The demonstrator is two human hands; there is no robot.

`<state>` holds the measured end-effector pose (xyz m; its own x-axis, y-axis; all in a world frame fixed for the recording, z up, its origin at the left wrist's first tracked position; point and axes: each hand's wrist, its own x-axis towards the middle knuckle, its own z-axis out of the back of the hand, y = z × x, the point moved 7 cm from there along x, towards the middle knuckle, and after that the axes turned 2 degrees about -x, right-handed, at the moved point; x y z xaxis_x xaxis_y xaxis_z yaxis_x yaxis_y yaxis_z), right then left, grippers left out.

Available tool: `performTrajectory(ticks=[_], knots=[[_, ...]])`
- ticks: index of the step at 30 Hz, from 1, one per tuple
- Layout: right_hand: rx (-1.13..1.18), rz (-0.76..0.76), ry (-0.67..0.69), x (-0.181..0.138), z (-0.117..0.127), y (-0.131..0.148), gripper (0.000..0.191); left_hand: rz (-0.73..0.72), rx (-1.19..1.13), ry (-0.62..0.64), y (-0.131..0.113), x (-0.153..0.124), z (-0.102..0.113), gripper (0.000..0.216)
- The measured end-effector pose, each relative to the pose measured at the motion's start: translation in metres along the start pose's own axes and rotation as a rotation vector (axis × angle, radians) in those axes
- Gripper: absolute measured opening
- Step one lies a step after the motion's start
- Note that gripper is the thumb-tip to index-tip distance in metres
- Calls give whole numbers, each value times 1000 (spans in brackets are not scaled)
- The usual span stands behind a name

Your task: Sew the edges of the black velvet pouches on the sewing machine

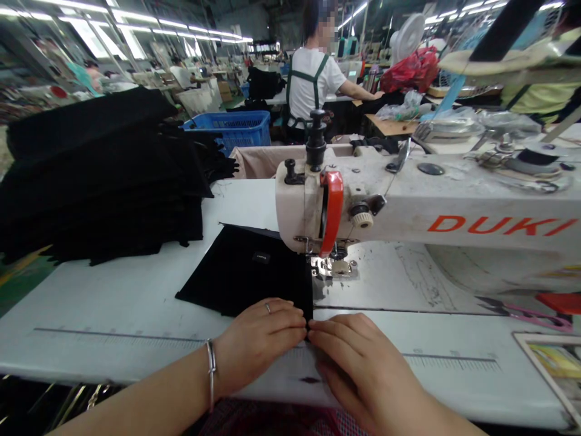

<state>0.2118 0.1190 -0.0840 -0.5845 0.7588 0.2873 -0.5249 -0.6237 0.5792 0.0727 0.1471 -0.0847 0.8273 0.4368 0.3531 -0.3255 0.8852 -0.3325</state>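
Note:
A black fabric piece (pixel 254 266) with a small dark label (pixel 261 258) lies on the sewing machine's bed, its right edge beside the presser foot (pixel 338 267). My left hand (pixel 261 339), with a ring and a bracelet, is closed over the near edge of the fabric, fingers together and thumb hidden. Fingertips of my right hand (pixel 358 363) pinch the fabric's near right corner, almost touching the left fingertips. The white sewing machine (pixel 385 200) has a red guard (pixel 333 212) at its needle end; the needle itself cannot be made out.
A tall stack of black fabric pieces (pixel 100 181) stands on the left of the table (pixel 136 303). Pink-handled snips (pixel 540 315) lie at right. Behind the machine are a blue basket (pixel 240 127) and a person in a white shirt (pixel 308 79).

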Motion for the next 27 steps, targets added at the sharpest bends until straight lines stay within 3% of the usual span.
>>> performTrajectory(ticks=[11, 27], knots=[[-131, -17, 47, 22, 6, -14, 32, -33, 69, -35, 29, 16, 4, 24], [-333, -45, 21, 52, 10, -48, 35, 127, 100, -28, 80, 41, 7, 18]])
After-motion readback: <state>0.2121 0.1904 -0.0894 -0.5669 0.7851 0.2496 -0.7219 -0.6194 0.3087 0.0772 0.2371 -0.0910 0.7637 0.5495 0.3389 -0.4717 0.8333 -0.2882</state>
